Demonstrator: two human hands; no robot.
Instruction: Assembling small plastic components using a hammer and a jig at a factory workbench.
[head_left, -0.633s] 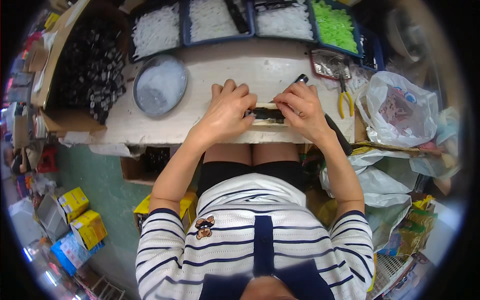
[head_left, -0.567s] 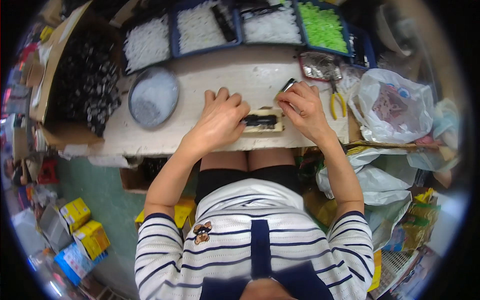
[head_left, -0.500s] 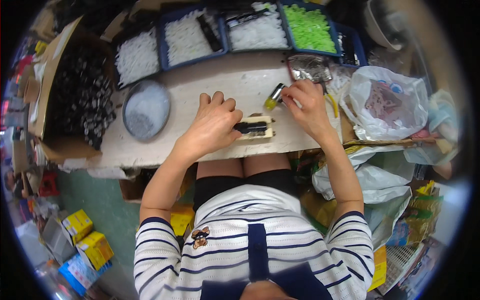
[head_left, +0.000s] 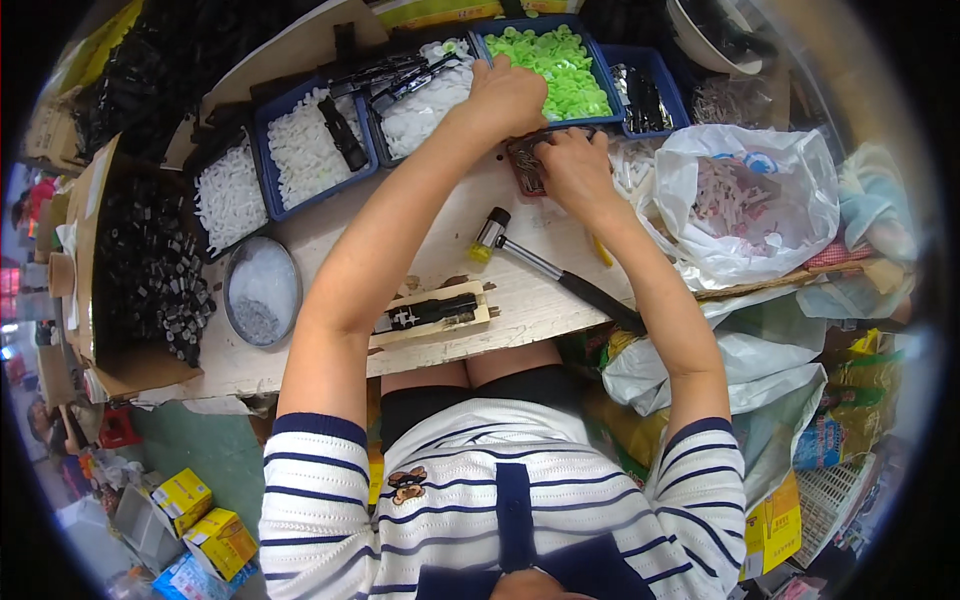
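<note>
My left hand reaches across the bench, its fingers bent down where the tray of white parts meets the tray of green parts. What its fingertips pinch, if anything, is hidden. At a small tray of metal pieces, my right hand has its fingers curled down over the contents; I cannot make out what is between them. A mallet with a yellow face and black grip lies on the bench. Near the front edge, a cream fixture holds a black part, partly behind my left forearm.
A round dish and a carton of black parts stand at left. More white parts fill trays at the back. A plastic bag sits right, beside a blue tray of black pieces.
My left hand has left the fixture and moved to the back trays. My right hand has let go of the mallet and moved to the metal pieces. The view has shifted.
</note>
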